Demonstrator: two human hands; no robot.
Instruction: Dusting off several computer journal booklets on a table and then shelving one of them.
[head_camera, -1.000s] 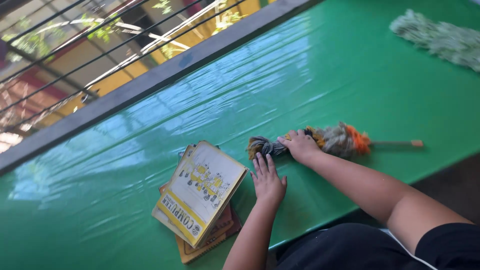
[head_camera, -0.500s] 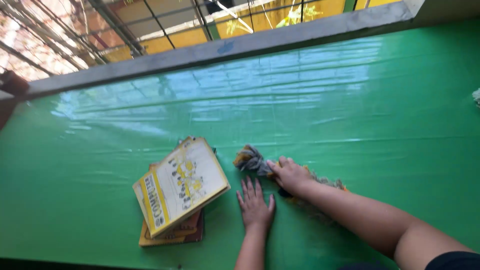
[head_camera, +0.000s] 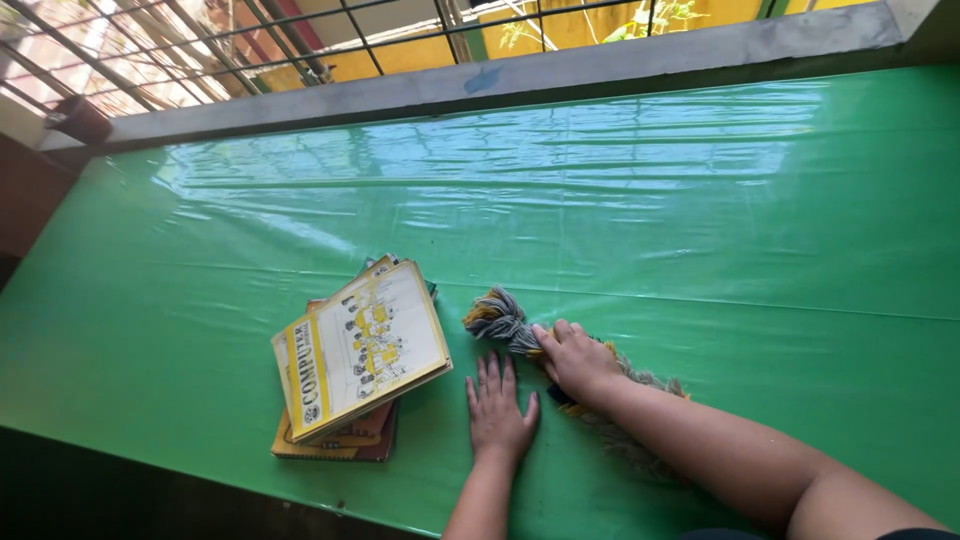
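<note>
The right hand (head_camera: 578, 360) has its grip closed on a yarn duster (head_camera: 505, 322), near the middle of the green tabletop (head_camera: 700, 230). The left hand (head_camera: 498, 408) lies open and flat just beside a stack of books (head_camera: 355, 355). For good wiping, I think, press evenly and keep the books aside.

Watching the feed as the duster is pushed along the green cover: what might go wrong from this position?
1. The grey and yellow yarn duster under the right hand points at the stack of yellow-covered books; a longer stroke might nudge the loosely stacked top one askew.
2. The left hand presses flat on the glossy green plastic table cover, which already shows wrinkles and may bunch or slide.
</note>
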